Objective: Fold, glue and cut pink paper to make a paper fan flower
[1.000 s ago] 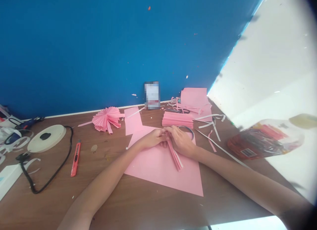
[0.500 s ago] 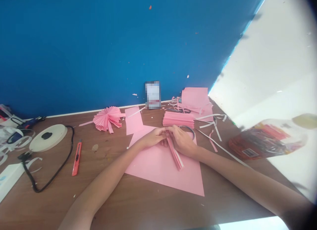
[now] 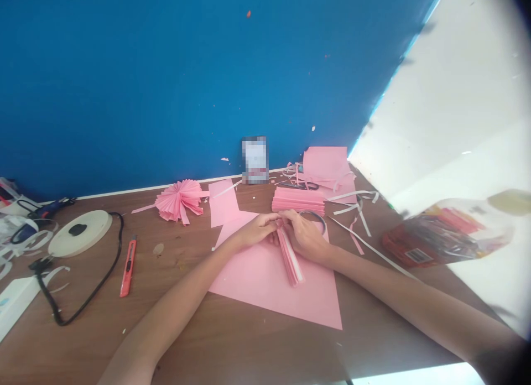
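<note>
My left hand (image 3: 261,230) and right hand (image 3: 307,238) grip one folded paper (image 3: 291,260) at its far end, over one large sheet (image 3: 265,285). One cutter (image 3: 128,267) lies left; table (image 3: 232,341) leaves room past the sheet's near edge.

Your left hand (image 3: 259,231) and right hand (image 3: 306,238) are holding a pleated strip (image 3: 290,260) of matt paper, its surface ribbed by folds. Under them you are seeing a large sheet (image 3: 257,280) of smooth, matt paper, and the table (image 3: 186,329) is showing a wood-like finish with a faint sheen. The cutter (image 3: 126,274) is looking like smooth red plastic, the clear bag (image 3: 443,235) like glossy film, and the blue wall (image 3: 157,86) is looking matt.
</note>
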Available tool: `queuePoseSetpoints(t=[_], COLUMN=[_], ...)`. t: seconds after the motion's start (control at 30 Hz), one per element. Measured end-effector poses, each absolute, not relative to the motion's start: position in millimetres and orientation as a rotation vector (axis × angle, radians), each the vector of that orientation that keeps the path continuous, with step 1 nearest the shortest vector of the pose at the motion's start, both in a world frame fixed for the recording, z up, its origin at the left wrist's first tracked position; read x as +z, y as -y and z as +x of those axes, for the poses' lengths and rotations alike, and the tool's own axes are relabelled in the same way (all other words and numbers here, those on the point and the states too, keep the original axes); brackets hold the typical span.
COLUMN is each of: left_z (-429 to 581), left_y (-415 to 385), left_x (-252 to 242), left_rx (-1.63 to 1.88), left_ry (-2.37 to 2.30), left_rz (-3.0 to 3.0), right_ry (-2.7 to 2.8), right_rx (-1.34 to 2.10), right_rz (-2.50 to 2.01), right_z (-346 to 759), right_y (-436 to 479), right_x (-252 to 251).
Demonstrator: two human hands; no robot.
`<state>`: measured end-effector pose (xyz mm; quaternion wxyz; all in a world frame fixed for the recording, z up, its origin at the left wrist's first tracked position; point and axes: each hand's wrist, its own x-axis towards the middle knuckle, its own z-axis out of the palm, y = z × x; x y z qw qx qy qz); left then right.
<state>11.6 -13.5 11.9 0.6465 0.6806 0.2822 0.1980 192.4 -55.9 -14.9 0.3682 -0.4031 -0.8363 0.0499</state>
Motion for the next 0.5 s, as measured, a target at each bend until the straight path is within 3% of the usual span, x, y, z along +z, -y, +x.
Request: queuePoseSetpoints(t=[0.5], left_z=[10.0], left_y=[10.7], left_x=[7.1], left_rx=[0.452], left_ry=[-0.624], left_rz=[1.627], right_ry=[2.146], right_rx=[0.126], right_rz=[-1.149], right_z=[191.8], right_y=[59.3], right_x=[-11.4])
